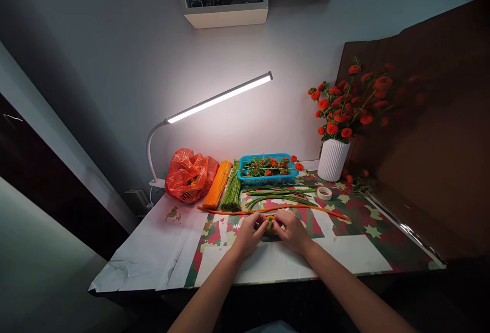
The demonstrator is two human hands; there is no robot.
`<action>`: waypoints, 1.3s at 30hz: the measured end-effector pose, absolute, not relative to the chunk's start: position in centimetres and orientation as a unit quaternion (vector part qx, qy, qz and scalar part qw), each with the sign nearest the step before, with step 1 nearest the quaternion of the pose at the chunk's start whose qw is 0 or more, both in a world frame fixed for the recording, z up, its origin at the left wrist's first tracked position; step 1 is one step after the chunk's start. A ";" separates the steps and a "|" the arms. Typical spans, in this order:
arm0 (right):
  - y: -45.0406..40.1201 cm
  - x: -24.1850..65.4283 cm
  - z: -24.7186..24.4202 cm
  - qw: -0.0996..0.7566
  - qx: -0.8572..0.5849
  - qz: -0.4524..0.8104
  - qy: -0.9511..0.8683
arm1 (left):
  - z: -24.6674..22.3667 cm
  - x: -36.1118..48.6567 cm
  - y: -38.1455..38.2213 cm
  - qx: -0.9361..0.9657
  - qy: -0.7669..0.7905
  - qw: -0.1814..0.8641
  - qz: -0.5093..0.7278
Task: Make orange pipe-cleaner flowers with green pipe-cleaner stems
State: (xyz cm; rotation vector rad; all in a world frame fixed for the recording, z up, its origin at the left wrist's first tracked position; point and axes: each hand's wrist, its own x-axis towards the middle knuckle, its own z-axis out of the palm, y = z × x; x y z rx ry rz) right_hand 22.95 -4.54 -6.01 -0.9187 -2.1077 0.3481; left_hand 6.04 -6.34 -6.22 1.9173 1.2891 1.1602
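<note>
My left hand (248, 233) and my right hand (294, 232) meet over the front middle of the table. Between their fingertips is a small green-and-orange pipe-cleaner flower (270, 222), pinched from both sides. Fingers hide part of it, so its exact shape is hard to make out. Just beyond my hands a long orange pipe-cleaner strand (325, 212) lies across the table. Farther back are loose green stems (281, 200), a bundle of orange pipe cleaners (217, 186) and a bundle of green pipe cleaners (231, 190).
A blue basket (252, 180) holds green pieces and orange flowers. Left of it sits an orange plastic bag (187, 175) beside a clamped lamp (220, 99). On the right stand a tape roll (324, 194), a white vase (333, 160) of orange flowers and a cardboard sheet (432, 144).
</note>
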 end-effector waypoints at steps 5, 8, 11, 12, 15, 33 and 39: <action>-4.4 22.9 -6.3 0.390 -0.354 0.128 -0.840 | -6.2 6.0 -6.4 0.717 0.478 0.284 0.419; -4.4 23.0 -6.4 0.386 -0.349 0.121 -0.845 | -6.1 6.1 -6.4 0.719 0.474 0.293 0.415; -4.4 23.0 -6.3 0.386 -0.349 0.117 -0.846 | -6.1 6.1 -6.4 0.719 0.473 0.293 0.417; -4.4 23.0 -6.3 0.386 -0.349 0.117 -0.846 | -6.1 6.1 -6.4 0.720 0.472 0.293 0.417; -4.4 23.0 -6.5 0.389 -0.347 0.113 -0.846 | -6.1 6.0 -6.5 0.724 0.469 0.289 0.416; -4.1 22.8 -6.8 0.404 -0.313 -0.005 -0.859 | -6.6 6.0 -6.1 0.710 0.481 0.301 0.417; -4.1 22.8 -7.0 0.405 -0.323 0.021 -0.855 | -6.6 6.0 -6.2 0.713 0.476 0.302 0.418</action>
